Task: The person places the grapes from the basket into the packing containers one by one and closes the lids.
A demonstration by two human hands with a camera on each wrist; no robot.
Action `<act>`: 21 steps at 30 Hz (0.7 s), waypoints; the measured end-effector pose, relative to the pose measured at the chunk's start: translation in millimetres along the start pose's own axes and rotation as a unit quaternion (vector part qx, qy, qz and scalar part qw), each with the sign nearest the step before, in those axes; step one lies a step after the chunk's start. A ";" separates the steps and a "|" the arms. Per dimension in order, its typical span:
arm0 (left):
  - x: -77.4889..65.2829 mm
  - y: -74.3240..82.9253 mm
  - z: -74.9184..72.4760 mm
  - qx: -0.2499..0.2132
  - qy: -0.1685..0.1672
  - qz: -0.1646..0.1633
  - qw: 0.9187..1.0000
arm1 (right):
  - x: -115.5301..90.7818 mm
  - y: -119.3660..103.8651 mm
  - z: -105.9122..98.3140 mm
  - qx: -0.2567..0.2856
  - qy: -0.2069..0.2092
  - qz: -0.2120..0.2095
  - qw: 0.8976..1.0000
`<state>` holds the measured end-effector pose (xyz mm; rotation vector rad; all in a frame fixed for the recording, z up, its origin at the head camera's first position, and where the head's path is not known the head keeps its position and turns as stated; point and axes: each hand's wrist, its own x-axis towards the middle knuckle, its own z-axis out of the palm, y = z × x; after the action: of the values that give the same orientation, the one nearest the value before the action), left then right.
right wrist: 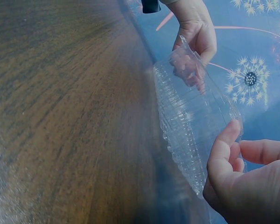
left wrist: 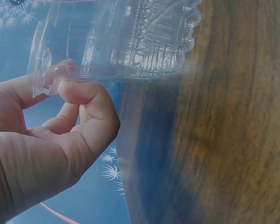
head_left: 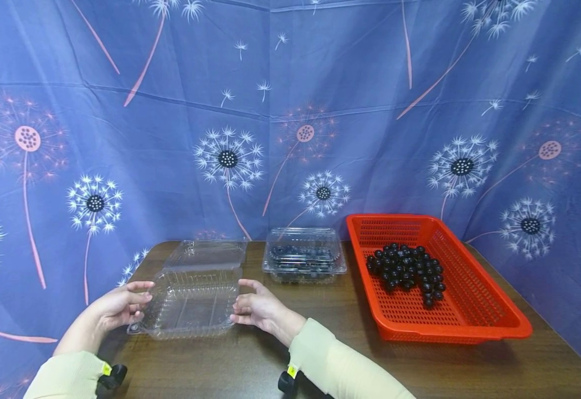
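A transparent plastic clamshell box [head_left: 193, 306] stands with its lid [head_left: 205, 254] folded back toward the curtain; I see nothing inside. My left hand [head_left: 121, 307] pinches the box's left rim between thumb and fingers, as the left wrist view also shows of the box wall [left wrist: 130, 42]. On the opposite side my right hand [head_left: 265, 311] grips the right rim by its edge. In the right wrist view the box [right wrist: 186, 121] is tilted in the picture, with both hands at its ends. Whether its base touches the table is hard to tell.
A second clamshell box [head_left: 304, 256], closed, with dark round fruit inside, stands at the back middle. To the right is a red plastic basket [head_left: 474, 310] holding a bunch of black grapes [head_left: 405, 269]. A blue dandelion-print curtain [head_left: 270, 111] hangs behind the wooden table [head_left: 320, 321].
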<state>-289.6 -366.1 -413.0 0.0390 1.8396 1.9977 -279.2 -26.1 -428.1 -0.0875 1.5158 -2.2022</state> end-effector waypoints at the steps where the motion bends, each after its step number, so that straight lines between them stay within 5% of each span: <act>1: -0.7 0.5 0.5 -0.001 0.000 0.000 1.000 | -0.3 -0.7 -0.2 -0.001 -0.002 -0.001 1.000; 21: -9.5 11.9 10.5 0.008 -0.004 0.021 1.000 | -10.4 -17.5 -0.3 -0.010 -0.010 -0.016 1.000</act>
<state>-281.2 -359.5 -397.9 0.0924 1.8641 2.0085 -275.9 -16.6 -410.4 -0.1416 1.5371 -2.2049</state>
